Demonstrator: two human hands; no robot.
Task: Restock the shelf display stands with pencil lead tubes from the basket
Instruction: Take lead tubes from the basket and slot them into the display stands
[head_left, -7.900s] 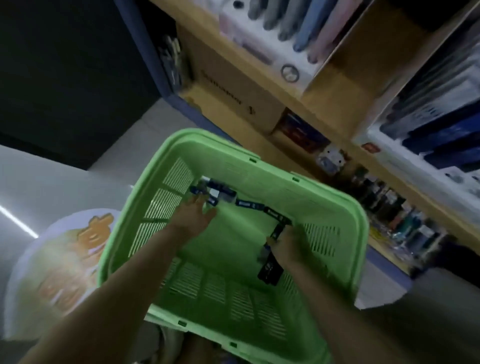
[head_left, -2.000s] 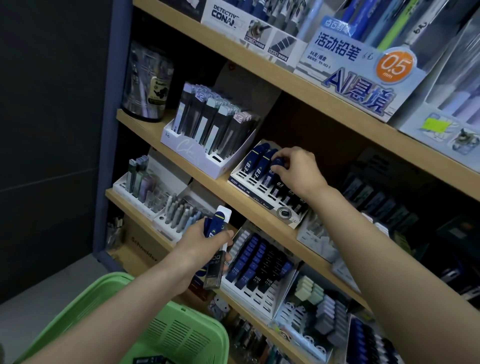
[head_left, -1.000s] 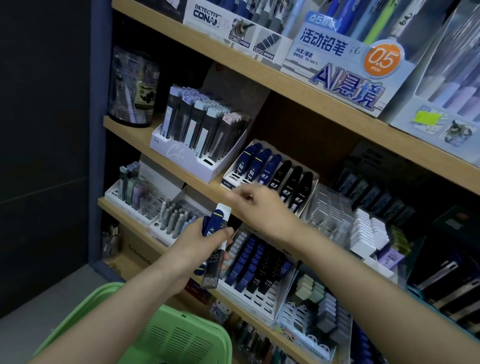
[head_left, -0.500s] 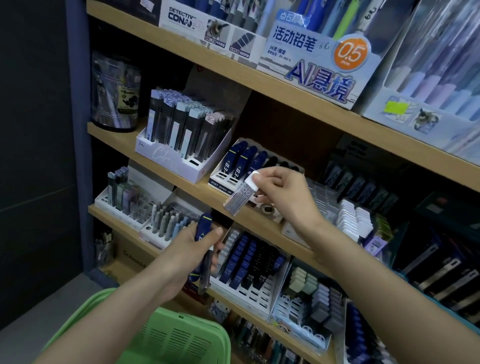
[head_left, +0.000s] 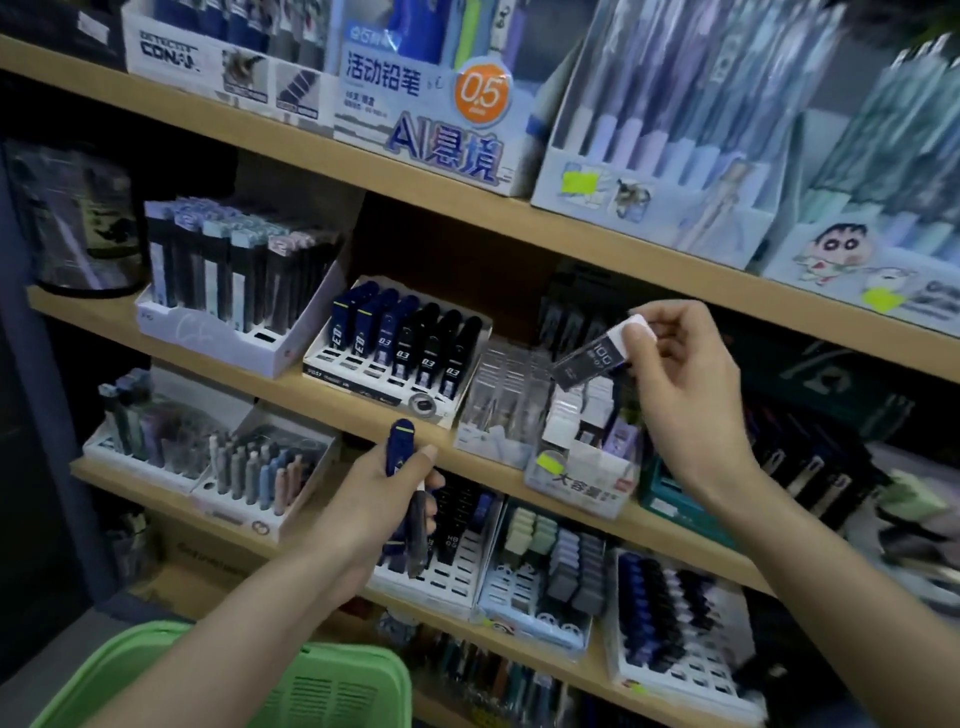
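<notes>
- The right hand is in the right-centre of the frame, raised in front of the middle shelf.
- Its thumb and fingertips pinch the white cap end of a dark pencil lead tube. The other fingers are loosely curled and hold nothing else.
- That tube is tilted, with its cap up and to the right and its dark end down and to the left. It hangs in the air just above a clear display stand with a yellow label and touches no stand.
- The left hand is lower, at centre frame, with its fingers wrapped round a small bundle of tubes. A blue one sticks up past the thumb and darker ends poke out below the palm. How many it holds cannot be told.
- Behind the left hand, on the shelf below, is a white slotted stand with dark tubes in it.
- Left of the clear stand, on the middle shelf, a blue-and-black stand holds upright rows of blue and black tubes.
- The green basket is at the bottom left of the frame, under the left forearm. Its contents are out of sight.
</notes>
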